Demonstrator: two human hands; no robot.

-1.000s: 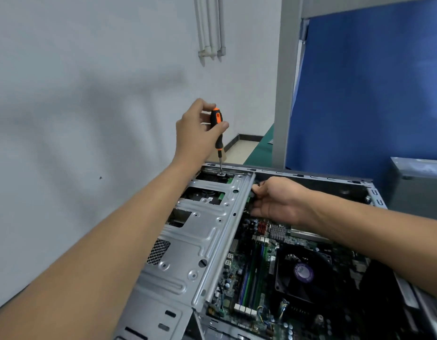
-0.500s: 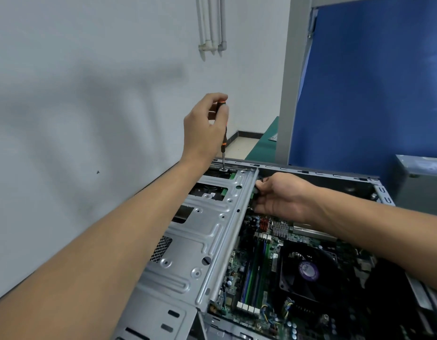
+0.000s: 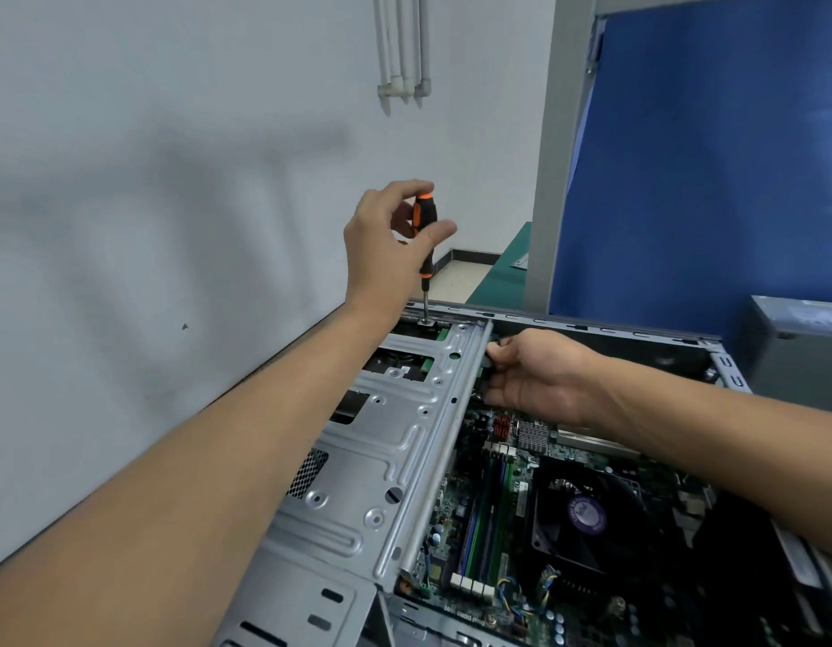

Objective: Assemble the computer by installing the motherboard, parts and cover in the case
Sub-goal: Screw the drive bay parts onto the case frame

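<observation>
Left hand (image 3: 381,240) has rolled its fingers back, pinching the screwdriver (image 3: 426,221) upright on the far corner of the drive cage (image 3: 381,436); right hand (image 3: 540,371) curls round the cage's inner edge, motherboard (image 3: 498,483) lying just beside it.

Bare room behind the work

A pale wall (image 3: 171,179) carries three white pipes (image 3: 402,49) near its top. To the right, a grey post (image 3: 552,156) edges a blue partition (image 3: 708,156). A green table (image 3: 503,277) lies beyond, and a grey box (image 3: 797,347) stands at far right.
</observation>
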